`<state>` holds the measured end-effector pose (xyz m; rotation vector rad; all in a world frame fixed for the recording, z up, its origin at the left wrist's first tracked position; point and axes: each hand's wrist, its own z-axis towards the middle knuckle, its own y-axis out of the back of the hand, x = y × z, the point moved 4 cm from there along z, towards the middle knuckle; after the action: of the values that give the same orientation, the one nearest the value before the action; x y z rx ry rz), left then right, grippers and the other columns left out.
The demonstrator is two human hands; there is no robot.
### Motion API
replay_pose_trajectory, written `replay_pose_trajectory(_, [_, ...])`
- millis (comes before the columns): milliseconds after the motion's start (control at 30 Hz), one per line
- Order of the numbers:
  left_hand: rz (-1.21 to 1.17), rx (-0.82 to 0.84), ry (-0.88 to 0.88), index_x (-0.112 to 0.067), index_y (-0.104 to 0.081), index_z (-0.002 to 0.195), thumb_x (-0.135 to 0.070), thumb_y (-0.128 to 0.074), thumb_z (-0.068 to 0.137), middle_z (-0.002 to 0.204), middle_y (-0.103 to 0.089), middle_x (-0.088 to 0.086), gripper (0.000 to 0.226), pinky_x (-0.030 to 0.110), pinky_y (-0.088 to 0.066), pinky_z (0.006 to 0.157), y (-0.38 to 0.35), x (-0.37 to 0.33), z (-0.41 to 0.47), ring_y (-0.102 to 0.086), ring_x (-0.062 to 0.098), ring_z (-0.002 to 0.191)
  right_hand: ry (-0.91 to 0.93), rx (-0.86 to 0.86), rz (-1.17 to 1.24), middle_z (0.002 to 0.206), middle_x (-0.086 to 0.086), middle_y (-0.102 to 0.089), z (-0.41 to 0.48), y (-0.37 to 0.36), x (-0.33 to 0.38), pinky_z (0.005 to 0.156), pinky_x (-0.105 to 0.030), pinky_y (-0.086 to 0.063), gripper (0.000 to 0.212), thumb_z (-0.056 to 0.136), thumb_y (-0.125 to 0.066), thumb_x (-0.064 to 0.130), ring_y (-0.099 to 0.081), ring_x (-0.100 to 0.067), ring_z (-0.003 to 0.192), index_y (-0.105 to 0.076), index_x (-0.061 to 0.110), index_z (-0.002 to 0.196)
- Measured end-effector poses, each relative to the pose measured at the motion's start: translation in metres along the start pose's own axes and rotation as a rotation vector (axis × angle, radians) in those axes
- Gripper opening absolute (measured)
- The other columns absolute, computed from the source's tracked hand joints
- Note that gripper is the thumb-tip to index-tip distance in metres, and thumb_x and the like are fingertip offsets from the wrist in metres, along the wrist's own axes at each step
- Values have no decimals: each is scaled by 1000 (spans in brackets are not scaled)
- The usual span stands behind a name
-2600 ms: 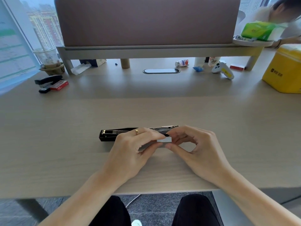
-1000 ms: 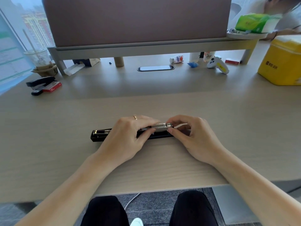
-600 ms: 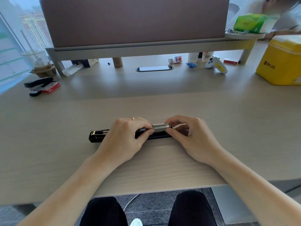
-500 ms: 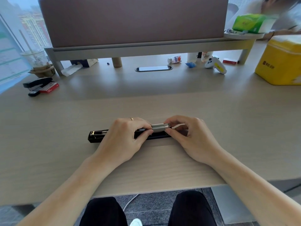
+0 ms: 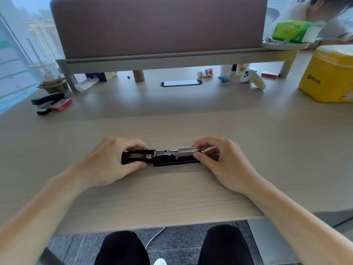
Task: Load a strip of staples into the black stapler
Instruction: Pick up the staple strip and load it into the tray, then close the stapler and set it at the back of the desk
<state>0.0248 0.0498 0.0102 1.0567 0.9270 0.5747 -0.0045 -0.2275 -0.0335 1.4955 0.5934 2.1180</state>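
single head view, forward and down over desk [image 5: 191,197]

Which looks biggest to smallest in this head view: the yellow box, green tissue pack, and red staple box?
1. Yellow box
2. Green tissue pack
3. Red staple box
These are apparent sizes only; all sit at different distances.

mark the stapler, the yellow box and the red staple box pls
stapler [image 5: 172,163], head view, on its black base, front edge.
yellow box [image 5: 328,79], head view, on its front wall.
red staple box [image 5: 62,105], head view, on its top face.
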Motion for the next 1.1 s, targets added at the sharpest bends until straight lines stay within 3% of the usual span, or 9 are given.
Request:
replay_pose_trajectory(233, [6, 132, -97, -35, -77, 112, -22, -84, 84, 95, -76, -16, 31, 5, -41, 79, 8, -1, 6, -64, 0, 91, 6, -9, -49, 86, 17, -74, -1, -1, 1, 77, -13, -50, 11, 93, -78, 23, -73, -4, 81, -78, 31, 102])
replay_pose_trajectory(367, [116, 241, -114, -45, -74, 115, -32, -79, 87, 98, -62, -19, 31, 21, -48, 81, 22, -12, 14, -60, 0, 89, 10, -8, -68, 87, 17, -74, -1, -2, 2, 77, -12, -50, 12, 94, -78, 24, -73, -3, 82, -77, 32, 102])
replay_pose_trajectory(433, [216, 277, -123, -47, -74, 116, -38, -79, 86, 97, -60, -20, 32, 22, -47, 79, 27, -19, 19, -58, -3, 88, 13, -10, -74, 88, 17, -74, -1, -1, 2, 78, -12, -50, 11, 94, -77, 24, -73, -2, 83, -77, 32, 102])
replay_pose_trajectory(533, [249, 243, -98, -41, -74, 116, -44, -85, 77, 95, -66, -20, 41, 12, -42, 72, 37, -26, 28, -61, -3, 87, 21, -8, -80, 90, 15, -76, -1, -1, 2, 79, -15, -52, 11, 94, -77, 23, -73, -3, 83, -78, 29, 104])
replay_pose_trajectory(700, [125, 70, -28, -36, -67, 97, -45, -96, 58, 83, -74, -17, 49, 3, -42, 64, 53, -34, 36, -65, -7, 83, 23, -6, -73, 93, 11, -78, -1, -1, 1, 83, -25, -57, 11, 95, -76, 23, -74, -7, 85, -78, 28, 105])
replay_pose_trajectory(800, [47, 2, -40, -31, -66, 88, -44, -97, 57, 77, -75, -11, 46, 8, -44, 63, 54, -44, 41, -69, 2, 73, 32, -17, -56, 91, 10, -77, -1, -1, -1, 86, -34, -60, 11, 94, -77, 23, -75, -10, 83, -78, 29, 103])
replay_pose_trajectory(933, [-73, 3, -63, -23, -72, 86, -39, -97, 62, 77, -79, -8, 38, 35, -61, 75, 35, -58, 50, -75, 8, 72, 53, -24, -41, 88, 12, -76, 0, -2, -2, 87, -38, -61, 11, 93, -78, 21, -75, -11, 82, -77, 28, 102])
replay_pose_trajectory(1100, [-116, 64, -86, -27, -80, 96, -34, -93, 69, 78, -80, -13, 31, 20, -58, 71, 7, -70, 58, -73, -3, 72, 59, -18, -40, 89, 10, -78, 0, -2, -2, 83, -35, -60, 10, 94, -76, 20, -76, -12, 79, -77, 27, 101])
